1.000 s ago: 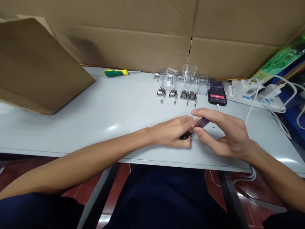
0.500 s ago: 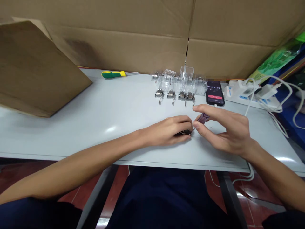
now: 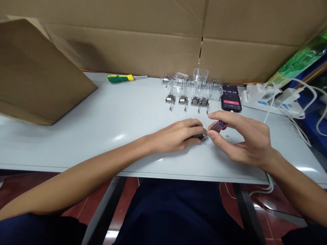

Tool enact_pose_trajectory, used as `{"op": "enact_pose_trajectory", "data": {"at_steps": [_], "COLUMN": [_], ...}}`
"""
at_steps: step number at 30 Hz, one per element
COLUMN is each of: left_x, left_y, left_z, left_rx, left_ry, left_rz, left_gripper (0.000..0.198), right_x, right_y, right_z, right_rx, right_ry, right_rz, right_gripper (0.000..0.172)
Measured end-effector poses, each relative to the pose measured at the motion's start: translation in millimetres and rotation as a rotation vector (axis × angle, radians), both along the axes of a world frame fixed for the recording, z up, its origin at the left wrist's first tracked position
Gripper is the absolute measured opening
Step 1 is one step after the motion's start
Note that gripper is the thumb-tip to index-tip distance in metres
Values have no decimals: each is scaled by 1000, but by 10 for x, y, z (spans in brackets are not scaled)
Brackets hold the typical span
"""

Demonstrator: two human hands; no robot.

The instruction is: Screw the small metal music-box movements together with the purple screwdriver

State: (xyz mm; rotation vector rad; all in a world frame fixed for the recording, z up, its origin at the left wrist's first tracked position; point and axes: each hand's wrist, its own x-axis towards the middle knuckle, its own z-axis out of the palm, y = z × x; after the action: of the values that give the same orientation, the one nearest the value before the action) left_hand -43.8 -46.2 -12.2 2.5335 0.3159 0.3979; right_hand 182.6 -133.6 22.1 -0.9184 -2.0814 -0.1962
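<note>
My left hand point(image 3: 182, 136) rests on the white table with its fingers closed round a small metal music box movement point(image 3: 202, 136), mostly hidden under them. Between thumb and forefinger, my right hand point(image 3: 241, 137) grips a small screwdriver point(image 3: 218, 126) by its purple handle. Its thin shaft slants down to the movement by my left fingertips; the tip's exact contact cannot be made out. A tiny metal piece, perhaps a screw point(image 3: 227, 135), lies beside my right hand. Beyond both hands stand several like movements with cranks point(image 3: 183, 100), in a row.
Clear plastic boxes point(image 3: 215, 92) stand behind the row. A phone point(image 3: 231, 98) showing a timer lies beside a white power strip point(image 3: 274, 100) with cables. A green-yellow screwdriver point(image 3: 120, 78) lies at the back, near a cardboard flap point(image 3: 48, 75). A cardboard wall point(image 3: 143, 37) closes off the back.
The movement under my left hand has turned or tilted, and my left fingers have shifted slightly up. The purple screwdriver handle now leans lower, more to the right.
</note>
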Motion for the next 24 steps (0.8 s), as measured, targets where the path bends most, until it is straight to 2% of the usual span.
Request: {"op": "enact_pose_trajectory", "data": {"at_steps": [12, 19, 24], "left_x": [20, 16, 25], "left_y": [17, 19, 25], "left_z": [-1, 9, -9], "left_rx": [-1, 6, 45], "left_ry": [-22, -18, -6], "left_rz": [-37, -40, -42], "left_gripper": [26, 20, 17], "right_x": [5, 17, 5], "right_y": [3, -12, 30], "right_z": [-3, 41, -15], "right_rx": [-8, -71, -40], "right_ry": [-14, -14, 2], "right_rz": [4, 69, 55], "right_gripper": [49, 60, 63]}}
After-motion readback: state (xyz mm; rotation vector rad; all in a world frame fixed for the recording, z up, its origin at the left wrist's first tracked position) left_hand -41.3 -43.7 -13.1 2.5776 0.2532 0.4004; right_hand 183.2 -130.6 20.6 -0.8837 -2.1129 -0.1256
